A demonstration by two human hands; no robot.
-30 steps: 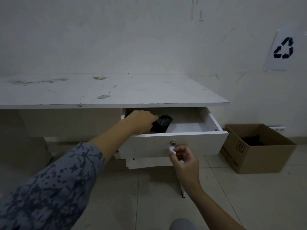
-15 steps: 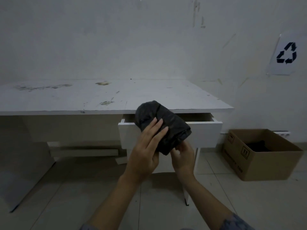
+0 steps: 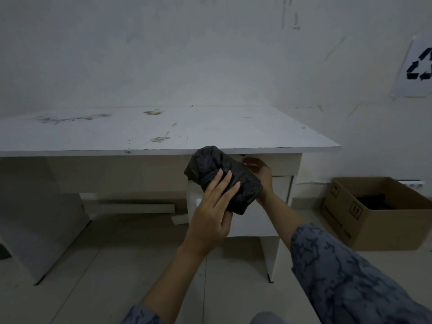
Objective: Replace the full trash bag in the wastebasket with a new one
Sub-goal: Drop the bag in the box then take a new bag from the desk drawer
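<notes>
- Head view shows us standing before a scuffed white desk (image 3: 163,132), with a black, crinkled plastic roll of trash bags (image 3: 222,178) held up in front of its edge.
- Our left hand (image 3: 211,216) holds the roll from below, fingers (image 3: 225,183) laid fairly straight across its near side and the thumb tucked underneath.
- Our right hand (image 3: 258,170) is behind the roll, against the closed white drawer front (image 3: 280,162); most of it is hidden, so we cannot tell whether it is pressing flat or gripping something.
- Progress, as we judge it: we have the fresh bag supply in hand, but no wastebasket is in sight, so pulling a bag free, lifting out the full one and lining the bin all appear to remain.
- Appearance of the roll: a squat, tilted bundle, matte and wrinkled, with loose folds at its upper end; it looks soft and light, likely to unravel if held loosely.
- An open brown cardboard box (image 3: 374,213) with something dark inside sits on the tiled floor at the right, below a recycling sign (image 3: 418,66) on the wall.
</notes>
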